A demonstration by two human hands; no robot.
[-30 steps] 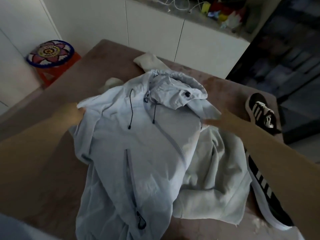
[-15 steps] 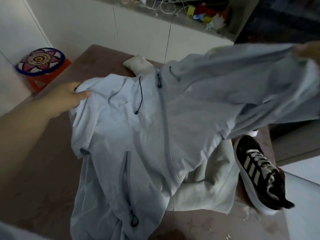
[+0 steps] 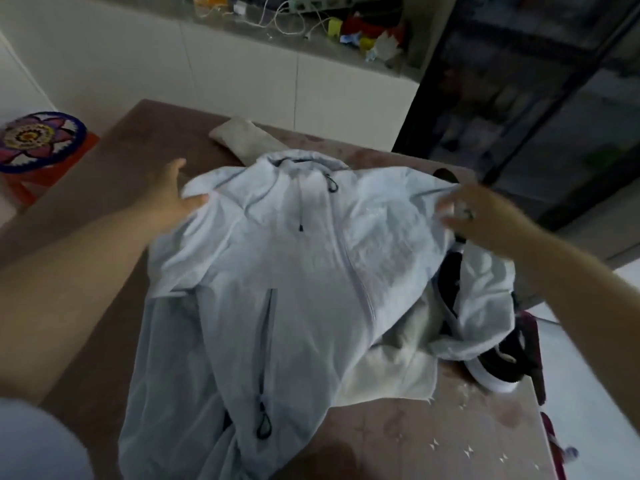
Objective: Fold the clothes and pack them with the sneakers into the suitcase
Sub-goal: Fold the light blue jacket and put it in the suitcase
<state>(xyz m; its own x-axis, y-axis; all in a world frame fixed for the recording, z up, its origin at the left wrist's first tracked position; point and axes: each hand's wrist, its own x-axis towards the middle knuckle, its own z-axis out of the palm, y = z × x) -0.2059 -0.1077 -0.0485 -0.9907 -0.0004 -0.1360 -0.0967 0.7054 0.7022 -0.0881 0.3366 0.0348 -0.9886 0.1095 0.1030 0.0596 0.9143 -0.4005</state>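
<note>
A light blue zip-up jacket [image 3: 294,278] lies front up across the brown table [image 3: 114,188], its hood at the far end. My left hand [image 3: 169,199] holds its left shoulder with the thumb on top of the fabric. At the other shoulder my right hand [image 3: 485,216] grips the cloth with curled fingers. The right sleeve drapes over a black and white sneaker [image 3: 498,372] at the table's right edge, hiding most of it. An off-white garment [image 3: 391,362] lies under the jacket, and a part of it [image 3: 242,140] pokes out beyond the hood.
A stool with a flower-patterned top [image 3: 34,140] stands left of the table. White cabinets [image 3: 242,74] with cables and small clutter on the counter run behind. A dark shelving unit [image 3: 536,98] is at the back right. No suitcase is visible.
My right hand swung the jacket's right side up and out, then brought it down. The jacket now lies spread and flatter, and its sleeve covers the sneaker.
</note>
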